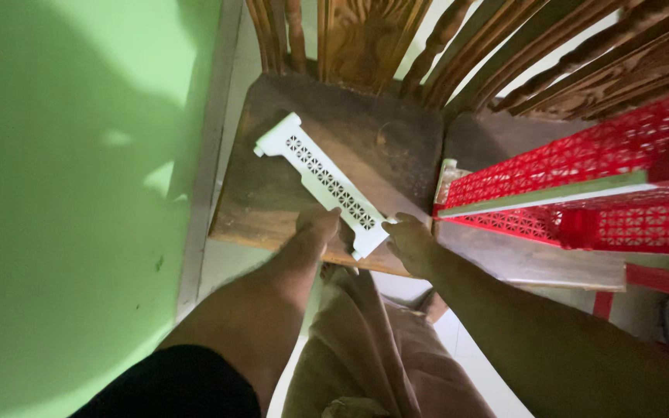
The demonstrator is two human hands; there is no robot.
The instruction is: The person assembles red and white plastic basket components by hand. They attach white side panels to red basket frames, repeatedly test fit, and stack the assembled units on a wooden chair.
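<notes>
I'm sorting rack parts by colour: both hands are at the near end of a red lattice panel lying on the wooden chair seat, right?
Not quite: the lattice panel under the left hand and right hand is white, not red. The head view shows it on the wooden chair seat; the red racks sit to the right.

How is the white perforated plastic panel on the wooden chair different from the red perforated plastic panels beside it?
The white perforated plastic panel is a single narrow strip; the red perforated plastic panels are wider and several together. The white one lies flat on the dark wooden chair seat, with both hands at its near end; the red ones touch neither hand. Both have similar lattice cut-outs.
</notes>
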